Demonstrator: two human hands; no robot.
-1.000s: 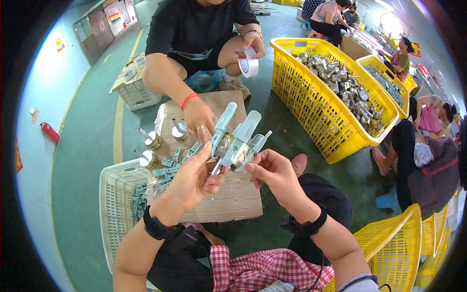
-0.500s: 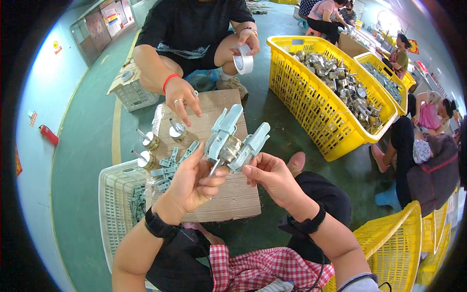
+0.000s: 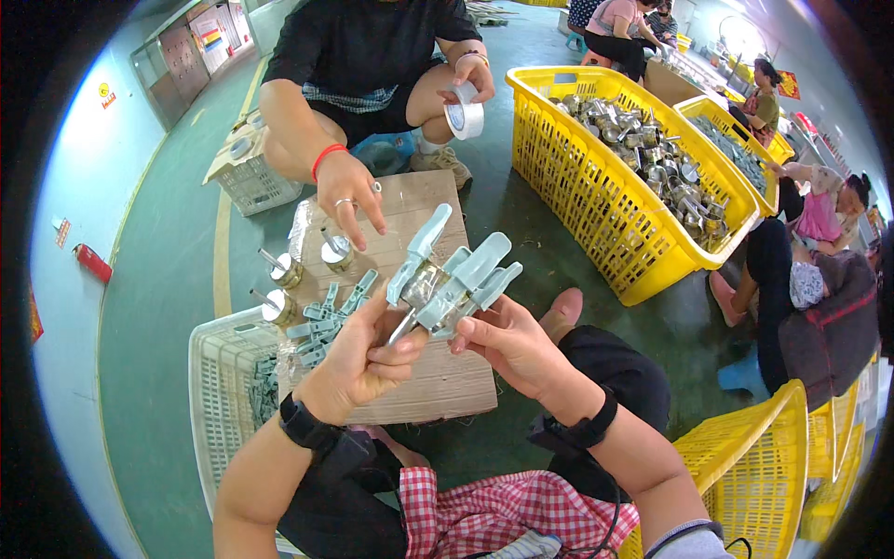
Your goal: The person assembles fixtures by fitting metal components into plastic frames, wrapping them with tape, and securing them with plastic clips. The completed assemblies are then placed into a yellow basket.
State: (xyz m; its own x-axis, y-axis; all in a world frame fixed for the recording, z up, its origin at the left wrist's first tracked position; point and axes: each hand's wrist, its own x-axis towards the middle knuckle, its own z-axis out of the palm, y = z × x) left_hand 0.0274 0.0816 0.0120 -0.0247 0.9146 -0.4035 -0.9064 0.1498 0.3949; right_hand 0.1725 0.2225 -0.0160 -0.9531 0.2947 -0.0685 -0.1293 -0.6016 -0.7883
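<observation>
My left hand point(image 3: 368, 359) is closed around a short metal cylinder point(image 3: 426, 283) with a thin rod sticking out toward me. Several pale blue-green plastic clips point(image 3: 478, 264) are attached around the cylinder, their long tabs pointing up and away. My right hand point(image 3: 515, 345) pinches the near end of the rightmost clip; its fingertips are partly hidden behind it. Below both hands lies a flat cardboard sheet point(image 3: 428, 384). A pile of loose clips point(image 3: 321, 328) rests on its left part, beside several upright metal cylinders with rods point(image 3: 287, 270).
Across the cardboard, a co-worker's hand point(image 3: 347, 191) reaches over it; the other holds a tape roll point(image 3: 464, 114). A white basket point(image 3: 216, 401) with clips stands at left. A yellow crate point(image 3: 587, 219) of metal cylinders stands at right, and yellow baskets point(image 3: 745, 466) lie near right.
The cylinder has turned in my hands, bringing another clip into view in the middle. My hands have shifted slightly left; the co-worker's hand stays over the cardboard.
</observation>
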